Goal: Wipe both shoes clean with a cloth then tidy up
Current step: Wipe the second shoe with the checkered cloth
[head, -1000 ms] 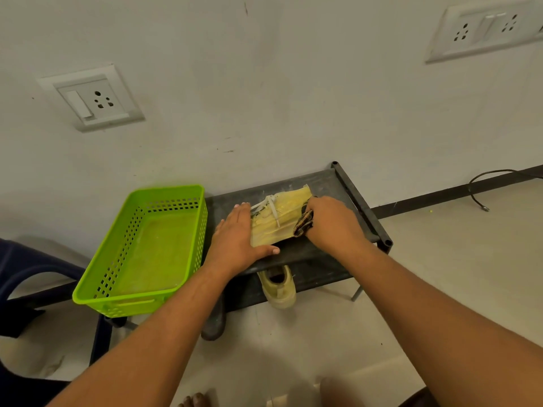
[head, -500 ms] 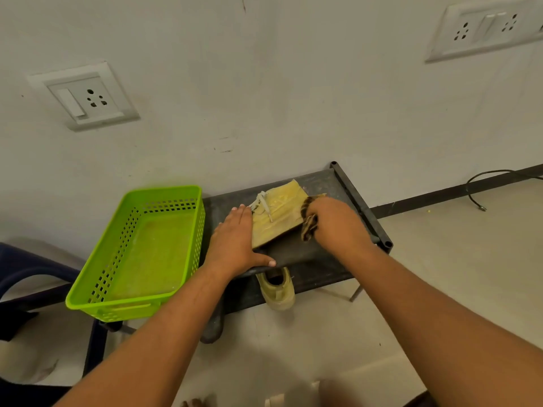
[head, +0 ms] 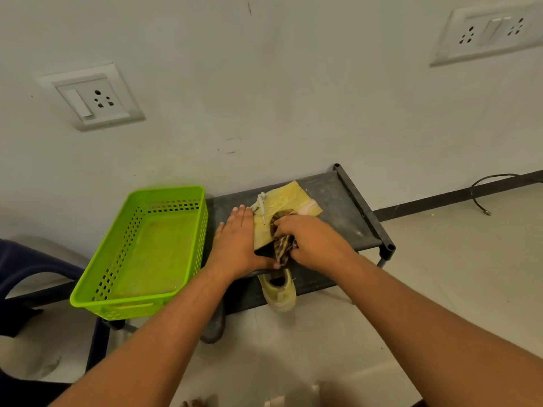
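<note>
Gripping the striped cloth point(head: 283, 249), the right hand point(head: 314, 240) is drawing back along the yellow shoe point(head: 289, 201) toward its near end on the rack's point(head: 346, 207) top shelf, while the left hand point(head: 238, 242) is staying flat against its side, fingers straight. The second shoe point(head: 279, 292) below is probably still waiting.

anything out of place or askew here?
Mostly the green basket: it hangs off the left end of the black rack, seemingly barely supported. The second shoe on the lower shelf pokes out past the front edge. A loose cable lies on the floor by the wall. The right hand grips the striped cloth normally.
</note>
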